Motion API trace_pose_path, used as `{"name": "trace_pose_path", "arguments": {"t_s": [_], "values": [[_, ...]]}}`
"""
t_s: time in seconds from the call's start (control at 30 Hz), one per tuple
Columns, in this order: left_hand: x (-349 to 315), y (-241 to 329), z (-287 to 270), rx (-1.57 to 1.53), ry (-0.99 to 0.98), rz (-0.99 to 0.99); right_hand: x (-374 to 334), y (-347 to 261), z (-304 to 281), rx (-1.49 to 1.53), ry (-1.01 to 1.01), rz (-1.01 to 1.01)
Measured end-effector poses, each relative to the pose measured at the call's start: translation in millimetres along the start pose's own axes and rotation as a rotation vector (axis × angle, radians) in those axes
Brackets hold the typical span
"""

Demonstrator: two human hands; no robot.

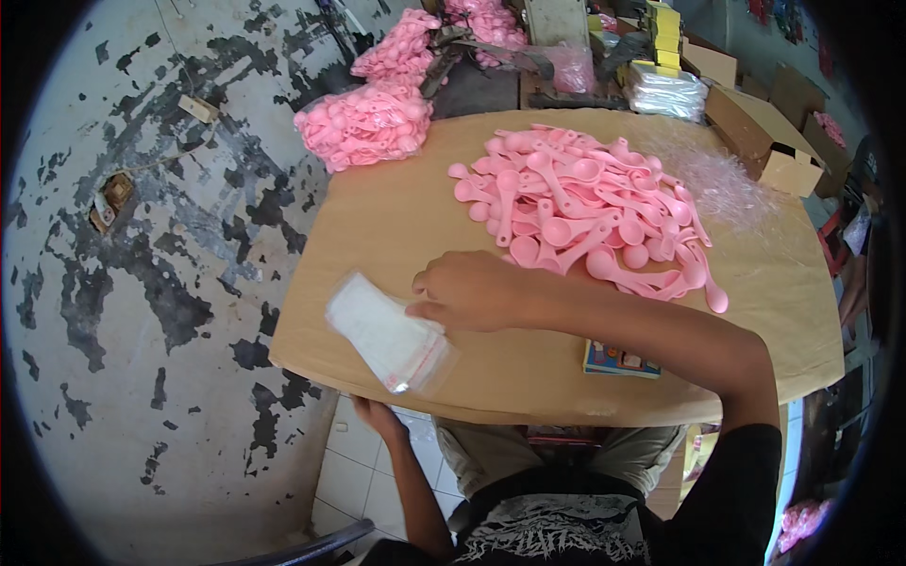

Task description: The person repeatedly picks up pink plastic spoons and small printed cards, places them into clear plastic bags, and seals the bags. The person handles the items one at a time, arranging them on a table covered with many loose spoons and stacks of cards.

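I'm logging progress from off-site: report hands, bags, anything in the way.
Right hand at plastic bags, grip unclear. Left hand by table's near edge. Bags stacked flat. Nothing else blocking them; pink spoons piled farther back.

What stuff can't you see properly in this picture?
In the head view:
Left hand: partly hidden by the table.
Right hand: from above, I can't tell if its thumb touches the clear bags.
Colourful blue item: partly covered by the right forearm.
Pink spoons: lower ones buried beneath others.
Another person: cut off by the dark rim.
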State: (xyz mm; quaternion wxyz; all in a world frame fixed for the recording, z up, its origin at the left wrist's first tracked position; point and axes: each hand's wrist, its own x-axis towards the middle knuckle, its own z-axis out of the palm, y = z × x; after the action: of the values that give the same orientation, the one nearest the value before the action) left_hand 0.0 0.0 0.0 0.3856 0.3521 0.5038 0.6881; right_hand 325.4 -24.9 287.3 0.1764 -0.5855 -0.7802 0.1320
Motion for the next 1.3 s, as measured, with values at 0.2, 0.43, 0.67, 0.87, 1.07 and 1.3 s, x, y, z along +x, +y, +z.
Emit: {"name": "trace_pose_path", "arguments": {"t_s": [0.2, 0.43, 0.67, 0.87, 1.07, 1.3], "values": [[-26, 127, 58, 0.172, 0.01, 0.71, 50, 13, 29, 0.13, -0.113, -0.025], [-18, 198, 131, 0.809, -1.045, 0.947, 31, 48, 15, 0.414, 0.01, -0.013], [-30, 217, 131, 0.636, -1.048, 0.695, -72, 44, -66, 0.427, 0.092, 0.094], [-141, 169, 175, -0.082, -1.163, -0.305, -154, 13, -66, 0.506, 0.024, 0.082], [-154, 215, 238, -0.495, -1.107, -0.597, -218, 57, -67, -0.085, 0.08, 0.114], [-170, 200, 244, -0.429, -0.943, -0.379, -215, 60, -65, 0.228, 0.002, 0.306]]}}
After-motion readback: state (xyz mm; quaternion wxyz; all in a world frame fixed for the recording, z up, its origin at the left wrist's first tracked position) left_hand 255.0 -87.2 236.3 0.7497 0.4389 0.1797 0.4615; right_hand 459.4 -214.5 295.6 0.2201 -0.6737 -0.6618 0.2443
